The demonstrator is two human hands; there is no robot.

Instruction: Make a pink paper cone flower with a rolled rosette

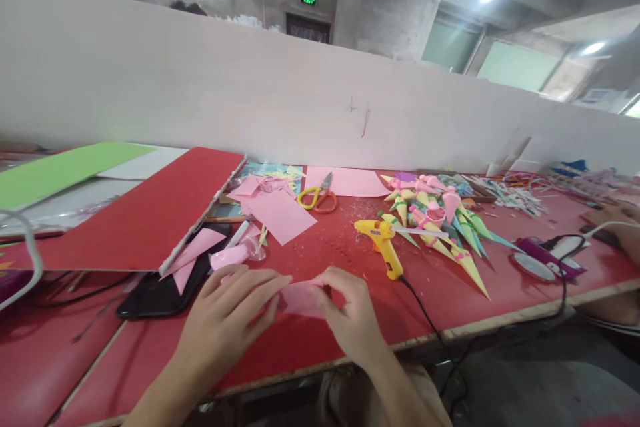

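A small pink foam or paper sheet [301, 299] is stretched between my two hands, just above the red table. My left hand [235, 300] pinches its left edge, fingers pointing right. At the sheet's upper right corner my right hand [345, 303] grips with thumb and bent fingers. Beyond the hands lie scissors [320, 197] with one yellow and one orange handle. A yellow glue gun [383, 243] with a clear glue stick rests to the right. Larger pink sheets [283, 213] lie at the back left of my hands.
Pastel cone shapes [440, 213] with pink trim are heaped at the right. A black phone [160, 293] lies at the left under pink pieces, beside a big red board [150, 213]. A purple power strip [550, 260] sits near another person's hand [613, 223]. A white partition [280, 100] stands behind.
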